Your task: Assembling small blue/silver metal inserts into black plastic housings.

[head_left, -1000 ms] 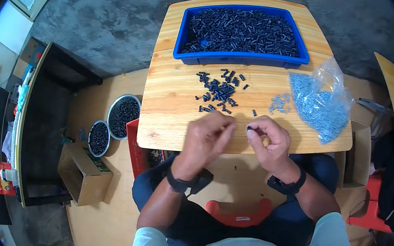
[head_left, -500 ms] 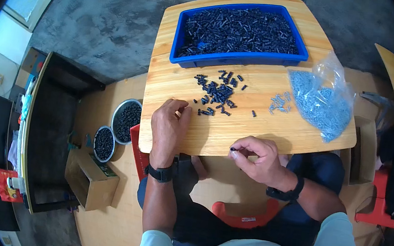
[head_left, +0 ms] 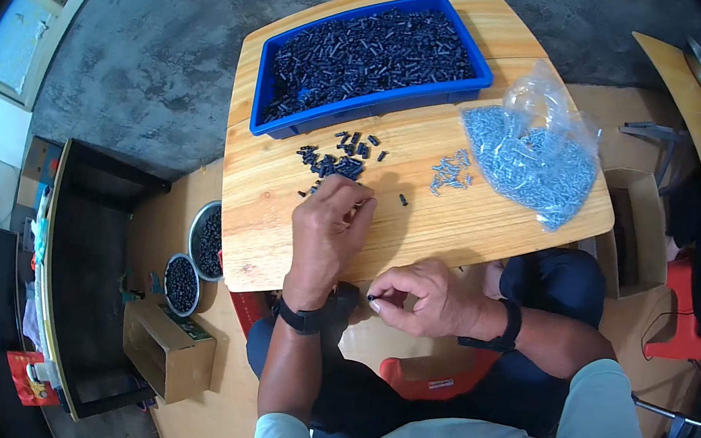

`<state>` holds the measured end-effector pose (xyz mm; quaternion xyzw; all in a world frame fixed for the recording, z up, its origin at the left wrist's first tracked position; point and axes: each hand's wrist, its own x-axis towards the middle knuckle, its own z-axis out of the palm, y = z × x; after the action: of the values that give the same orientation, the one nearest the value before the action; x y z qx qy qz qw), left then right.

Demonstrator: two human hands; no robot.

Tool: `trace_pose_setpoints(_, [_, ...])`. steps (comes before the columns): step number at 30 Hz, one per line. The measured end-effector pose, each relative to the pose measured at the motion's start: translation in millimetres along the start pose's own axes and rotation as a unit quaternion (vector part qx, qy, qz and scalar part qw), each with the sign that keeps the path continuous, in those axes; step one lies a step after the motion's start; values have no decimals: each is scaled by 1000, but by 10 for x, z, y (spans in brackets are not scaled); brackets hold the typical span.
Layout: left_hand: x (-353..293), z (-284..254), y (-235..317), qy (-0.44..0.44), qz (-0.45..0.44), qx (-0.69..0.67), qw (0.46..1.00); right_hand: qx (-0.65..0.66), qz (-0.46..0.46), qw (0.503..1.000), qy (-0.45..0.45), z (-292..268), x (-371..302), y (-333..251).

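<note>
A small black plastic part [head_left: 372, 298] is pinched between the thumb and fingers of my right hand [head_left: 428, 299], just off the table's near edge. My left hand [head_left: 327, 229] is over the table with its fingers curled down at the near side of a loose pile of small black parts [head_left: 333, 164]. Thumb and forefinger come close together there; whatever lies between them is too hidden to name. One black part [head_left: 403, 200] lies alone to the right of that hand. Farther right is a small heap of silver screws [head_left: 450, 174].
A blue tray [head_left: 373, 104] full of black parts stands at the table's far side. An open plastic bag [head_left: 536, 167] of screws lies at the right. On the floor at left are two metal bowls [head_left: 182, 284] of black pieces and a cardboard box [head_left: 191, 366].
My left hand has moved forward and right to the black pile. My right hand, still pinching the black part, has come nearer to me off the table edge. The whole view has shifted.
</note>
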<state>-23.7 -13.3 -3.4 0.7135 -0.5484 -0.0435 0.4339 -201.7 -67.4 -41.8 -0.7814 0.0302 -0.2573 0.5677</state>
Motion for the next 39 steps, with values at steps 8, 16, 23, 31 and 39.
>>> trace_pose_setpoints(8, [175, 283, 124, -63, 83, 73, 992, -9, -32, 999, 31, -144, -93, 7])
trace_pose_setpoints(16, [228, 486, 168, -79, 60, 85, 991, 4, -26, 998, 52, -252, -156, 66])
trace_pose_setpoints(23, [281, 565, 272, -92, 70, 71, 991, 10, -22, 998, 65, -296, -194, 92])
trace_pose_setpoints(31, [301, 588, 299, -120, 52, 122, 984, 15, -7, 998, 66, -355, -237, 85])
trace_pose_setpoints(39, [297, 548, 291, -117, 58, 122, 984, 14, -8, 998, 60, -367, -244, 92])
